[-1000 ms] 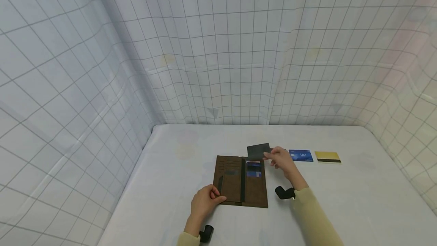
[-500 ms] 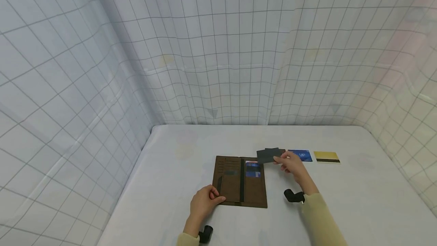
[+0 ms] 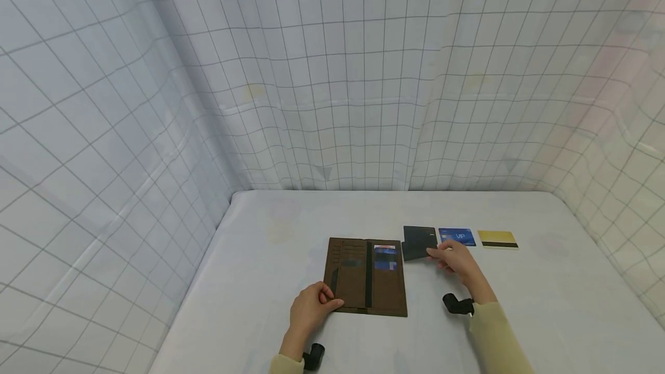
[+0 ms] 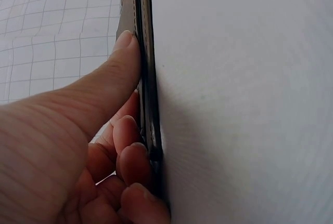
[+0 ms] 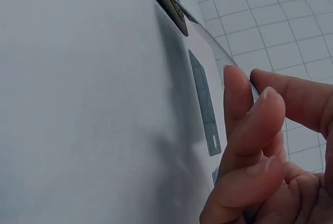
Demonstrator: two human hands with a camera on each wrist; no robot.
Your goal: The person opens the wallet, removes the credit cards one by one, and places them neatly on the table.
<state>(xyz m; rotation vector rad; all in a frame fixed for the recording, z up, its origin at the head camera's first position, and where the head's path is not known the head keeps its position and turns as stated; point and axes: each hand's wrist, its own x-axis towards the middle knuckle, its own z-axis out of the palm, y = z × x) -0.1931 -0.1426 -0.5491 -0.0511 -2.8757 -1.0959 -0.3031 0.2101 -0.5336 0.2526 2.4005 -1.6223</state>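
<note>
A brown wallet [image 3: 350, 284] lies opened out on the white table, with blue cards [image 3: 385, 258] in its right half. My left hand [image 3: 307, 309] grips the lower left corner; the left wrist view has the thumb [image 4: 126, 52] on the wallet's face and curled fingers at its edge. Just right of the wallet, my right hand [image 3: 459, 261] pinches a dark card [image 3: 415, 251] by its right end. That card appears almost edge-on in the right wrist view, raised off the table. Behind it lies a second dark card [image 3: 419, 232], partly covered in the head view.
To the right of the dark cards, a blue VIP card [image 3: 457, 236] and a yellow card [image 3: 497, 239] with a black stripe lie in a row. White gridded curtains [image 3: 332, 103] surround the table [image 3: 260, 281] at the back and sides.
My right hand has carried the dark card rightward and nearer to me, from above the wallet's top edge to beside it. More of the second dark card shows. The left hand stays put.
</note>
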